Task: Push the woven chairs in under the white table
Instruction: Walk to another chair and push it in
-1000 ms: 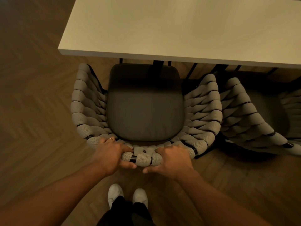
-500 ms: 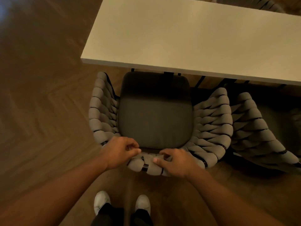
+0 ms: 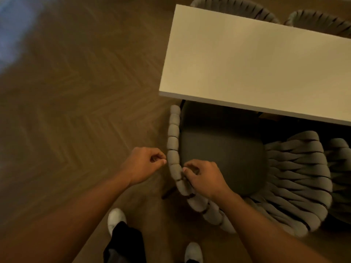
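Observation:
The white table [image 3: 256, 63] fills the upper right. A woven chair [image 3: 296, 177] with a dark seat cushion [image 3: 222, 149] stands at its near left corner, the cushion's front edge under the tabletop. My left hand [image 3: 144, 164] hovers just left of the chair's braided rim [image 3: 173, 141], fingers loosely curled, holding nothing. My right hand [image 3: 203, 177] lies over the rim and the cushion's edge with loosely curled fingers that do not wrap the rim.
A second woven chair [image 3: 340, 168] stands close on the right, partly under the table. Two more woven chairs [image 3: 237, 8] sit at the table's far side. Herringbone wood floor [image 3: 76, 111] spreads to the left. My white shoes [image 3: 116, 219] stand near the chair.
Both hands have let go of the chair's back rim that they gripped before. The view has swung left, so the table and chair now sit on the right.

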Action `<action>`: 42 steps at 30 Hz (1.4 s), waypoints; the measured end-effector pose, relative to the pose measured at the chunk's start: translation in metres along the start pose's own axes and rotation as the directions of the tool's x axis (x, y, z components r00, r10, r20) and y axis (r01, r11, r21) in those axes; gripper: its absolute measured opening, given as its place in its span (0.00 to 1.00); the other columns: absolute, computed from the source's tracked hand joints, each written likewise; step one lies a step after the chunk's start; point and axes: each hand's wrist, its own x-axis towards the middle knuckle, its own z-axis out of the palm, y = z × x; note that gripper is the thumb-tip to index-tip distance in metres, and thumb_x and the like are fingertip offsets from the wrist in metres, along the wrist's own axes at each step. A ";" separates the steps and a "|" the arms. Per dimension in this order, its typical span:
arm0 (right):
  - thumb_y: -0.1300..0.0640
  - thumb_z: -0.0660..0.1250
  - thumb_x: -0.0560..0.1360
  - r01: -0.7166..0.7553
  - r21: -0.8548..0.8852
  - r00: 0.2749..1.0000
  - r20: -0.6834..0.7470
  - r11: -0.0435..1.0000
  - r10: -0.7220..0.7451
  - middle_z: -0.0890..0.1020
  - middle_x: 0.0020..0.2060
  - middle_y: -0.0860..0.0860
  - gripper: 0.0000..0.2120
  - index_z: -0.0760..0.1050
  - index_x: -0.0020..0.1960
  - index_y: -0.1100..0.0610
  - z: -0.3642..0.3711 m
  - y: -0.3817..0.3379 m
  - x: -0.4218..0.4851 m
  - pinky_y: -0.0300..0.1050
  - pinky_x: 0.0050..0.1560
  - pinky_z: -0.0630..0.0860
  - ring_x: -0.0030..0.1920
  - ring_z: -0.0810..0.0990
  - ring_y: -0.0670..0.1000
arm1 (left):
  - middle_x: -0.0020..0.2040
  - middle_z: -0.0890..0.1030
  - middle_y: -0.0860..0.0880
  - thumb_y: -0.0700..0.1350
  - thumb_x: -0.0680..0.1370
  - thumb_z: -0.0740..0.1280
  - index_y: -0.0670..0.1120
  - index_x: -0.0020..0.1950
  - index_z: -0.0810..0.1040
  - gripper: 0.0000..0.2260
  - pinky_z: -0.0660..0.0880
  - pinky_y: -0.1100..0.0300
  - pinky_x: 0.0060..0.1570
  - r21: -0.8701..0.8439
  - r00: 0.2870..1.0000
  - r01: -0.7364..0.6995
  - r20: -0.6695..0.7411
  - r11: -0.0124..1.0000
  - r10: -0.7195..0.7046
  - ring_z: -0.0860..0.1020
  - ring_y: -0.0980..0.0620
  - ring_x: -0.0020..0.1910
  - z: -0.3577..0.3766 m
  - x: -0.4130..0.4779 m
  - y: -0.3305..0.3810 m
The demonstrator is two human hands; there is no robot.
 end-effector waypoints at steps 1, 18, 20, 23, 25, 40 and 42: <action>0.44 0.64 0.79 0.001 0.013 1.000 -0.015 1.000 -0.001 0.83 0.46 0.41 0.09 0.81 0.55 0.44 0.006 -0.018 0.006 0.52 0.51 0.80 0.48 0.80 0.44 | 0.45 0.83 0.57 0.49 0.77 0.69 0.52 0.52 0.83 0.06 0.69 0.73 0.41 -0.003 1.000 0.004 -0.004 1.000 -0.004 0.78 0.64 0.43 -0.014 0.002 -0.012; 0.48 0.66 0.78 0.053 -0.014 0.996 -0.068 0.998 -0.054 0.84 0.47 0.45 0.11 0.82 0.56 0.49 0.062 -0.218 0.135 0.50 0.50 0.80 0.49 0.81 0.48 | 0.44 0.83 0.55 0.49 0.74 0.71 0.51 0.51 0.83 0.07 0.67 0.78 0.38 0.025 1.000 0.022 -0.010 0.999 -0.021 0.78 0.65 0.41 -0.211 0.057 -0.135; 0.48 0.66 0.78 0.053 -0.008 0.997 -0.058 0.999 -0.053 0.85 0.48 0.45 0.11 0.82 0.57 0.49 0.060 -0.234 0.160 0.50 0.51 0.80 0.49 0.81 0.49 | 0.44 0.83 0.56 0.49 0.74 0.71 0.51 0.51 0.84 0.07 0.69 0.74 0.40 0.015 1.000 0.027 -0.016 1.000 -0.027 0.79 0.64 0.42 -0.231 0.074 -0.143; 0.48 0.66 0.78 0.058 -0.012 0.997 -0.050 0.998 -0.059 0.85 0.49 0.46 0.12 0.82 0.59 0.49 0.054 -0.252 0.200 0.48 0.52 0.80 0.50 0.81 0.49 | 0.43 0.83 0.56 0.49 0.74 0.71 0.51 0.50 0.84 0.07 0.71 0.72 0.41 0.011 0.999 0.025 -0.029 1.000 -0.025 0.79 0.63 0.42 -0.257 0.104 -0.153; 0.48 0.66 0.79 0.058 -0.004 0.997 -0.044 0.998 -0.058 0.84 0.50 0.46 0.13 0.82 0.60 0.50 0.048 -0.264 0.231 0.48 0.52 0.80 0.50 0.81 0.48 | 0.44 0.83 0.55 0.49 0.74 0.72 0.51 0.50 0.83 0.06 0.71 0.72 0.41 0.007 0.999 0.028 -0.032 1.000 -0.027 0.80 0.62 0.43 -0.275 0.131 -0.158; 0.49 0.63 0.78 0.018 0.000 0.999 -0.031 1.000 -0.018 0.84 0.50 0.47 0.13 0.82 0.59 0.50 -0.074 -0.325 0.492 0.47 0.52 0.78 0.51 0.81 0.49 | 0.40 0.83 0.52 0.53 0.69 0.72 0.51 0.47 0.83 0.10 0.79 0.53 0.50 -0.044 0.998 0.068 -0.013 0.997 -0.069 0.81 0.53 0.41 -0.413 0.392 -0.143; 0.49 0.63 0.78 0.018 -0.005 0.999 -0.030 1.000 -0.018 0.84 0.49 0.47 0.13 0.81 0.59 0.49 -0.092 -0.331 0.516 0.48 0.52 0.78 0.51 0.81 0.50 | 0.39 0.83 0.53 0.58 0.66 0.70 0.55 0.45 0.82 0.12 0.79 0.52 0.49 -0.033 0.999 0.053 -0.011 0.998 -0.054 0.82 0.54 0.41 -0.429 0.420 -0.140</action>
